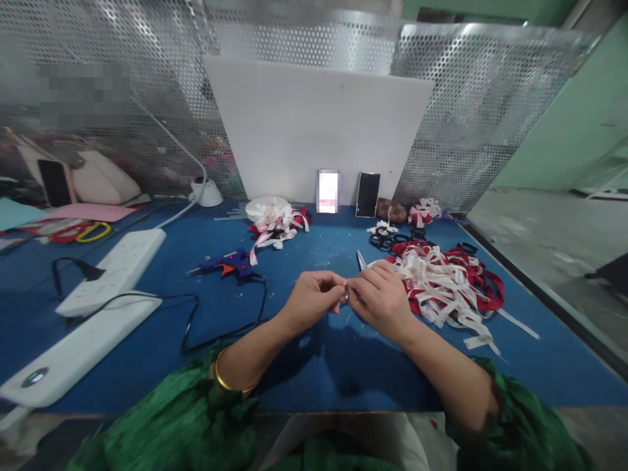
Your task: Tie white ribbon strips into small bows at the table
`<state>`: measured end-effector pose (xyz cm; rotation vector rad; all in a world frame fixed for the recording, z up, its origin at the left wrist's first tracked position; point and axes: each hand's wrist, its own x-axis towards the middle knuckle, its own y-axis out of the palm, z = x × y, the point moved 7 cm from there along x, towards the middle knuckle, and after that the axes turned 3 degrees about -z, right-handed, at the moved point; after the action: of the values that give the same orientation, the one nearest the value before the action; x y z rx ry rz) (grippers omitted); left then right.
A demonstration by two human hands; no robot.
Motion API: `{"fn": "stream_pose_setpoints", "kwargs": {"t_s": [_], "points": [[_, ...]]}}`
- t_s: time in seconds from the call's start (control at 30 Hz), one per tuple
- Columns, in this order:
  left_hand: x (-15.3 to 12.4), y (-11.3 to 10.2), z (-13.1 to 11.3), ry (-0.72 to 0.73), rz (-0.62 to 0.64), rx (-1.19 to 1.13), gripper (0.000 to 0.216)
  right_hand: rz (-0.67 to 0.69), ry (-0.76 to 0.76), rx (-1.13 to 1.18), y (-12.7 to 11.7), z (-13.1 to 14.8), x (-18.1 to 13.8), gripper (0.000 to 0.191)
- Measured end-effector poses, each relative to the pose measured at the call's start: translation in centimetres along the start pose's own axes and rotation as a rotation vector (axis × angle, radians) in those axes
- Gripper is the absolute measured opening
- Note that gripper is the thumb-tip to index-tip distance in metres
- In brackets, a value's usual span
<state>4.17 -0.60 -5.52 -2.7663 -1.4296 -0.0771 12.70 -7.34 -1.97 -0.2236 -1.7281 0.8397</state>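
My left hand [314, 297] and my right hand [380, 297] meet over the blue tabletop [314, 366], fingertips pinched together on a small white ribbon piece [346, 286] between them. Both hands are closed. Just right of my right hand lies a heap of white and red ribbon strips [446, 281]. A pair of scissors [362, 261] pokes out behind my right hand. A blue glue gun [228, 264] rests to the left of my left hand, its black cord looping toward me.
Two white power strips [115, 265] lie at the left. Finished ribbon bows [277, 222] sit at the back centre, black hair ties [387, 239] and more bows at the back right. Two phones [367, 194] lean on a white board. Perforated metal screens surround the bench.
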Motion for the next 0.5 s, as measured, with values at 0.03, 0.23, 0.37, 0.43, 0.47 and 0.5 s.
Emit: {"fn": "stream_pose_setpoints", "kwargs": {"t_s": [0.03, 0.23, 0.37, 0.43, 0.47, 0.5], "points": [[0.0, 0.0, 0.0, 0.0, 0.003, 0.004, 0.01, -0.009, 0.026, 0.032, 0.0, -0.2, 0.0, 0.016], [0.0, 0.0, 0.4, 0.01, 0.025, 0.017, 0.013, -0.027, 0.213, 0.249, -0.1, -1.3, 0.4, 0.014], [0.2, -0.2, 0.6, -0.001, 0.012, 0.002, 0.013, 0.003, 0.301, 0.339, 0.0, -1.9, 0.4, 0.014], [0.2, -0.4, 0.6, -0.01, -0.018, -0.016, 0.012, 0.011, 0.294, 0.352, 0.1, -2.1, 0.3, 0.011], [0.2, -0.5, 0.6, -0.016, -0.033, -0.02, 0.011, 0.012, 0.27, 0.34, 0.1, -2.1, 0.3, 0.009], [0.2, -0.5, 0.6, -0.023, -0.042, -0.019, 0.01, 0.012, 0.235, 0.315, 0.2, -2.0, 0.2, 0.008]]}}
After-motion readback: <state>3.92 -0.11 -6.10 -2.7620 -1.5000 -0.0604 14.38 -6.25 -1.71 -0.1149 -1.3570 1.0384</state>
